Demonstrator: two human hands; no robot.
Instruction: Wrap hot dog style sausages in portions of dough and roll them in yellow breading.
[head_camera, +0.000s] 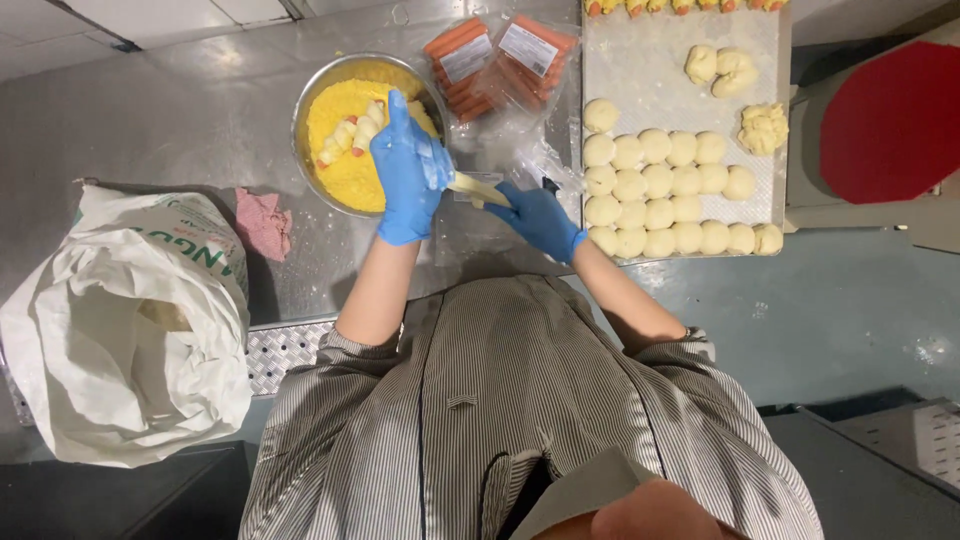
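Note:
Both my hands wear blue gloves. My left hand (408, 170) reaches over the rim of a metal bowl (310, 95) of yellow crumbs, where several dough-wrapped sausages (352, 133) lie. A stretched strip of pale dough (478, 187) runs between my hands; my left hand grips one end and my right hand (538, 217) pinches the other, just left of a metal tray (640, 70). The tray carries rows of round dough balls (660, 195).
Two packs of orange sausages (500, 62) lie behind the bowl. A large open white sack (120, 320) sits at the left, with a pink cloth (264, 222) beside it. A red round stool top (890, 120) stands at the right. Lumps of rough dough (762, 127) rest on the tray.

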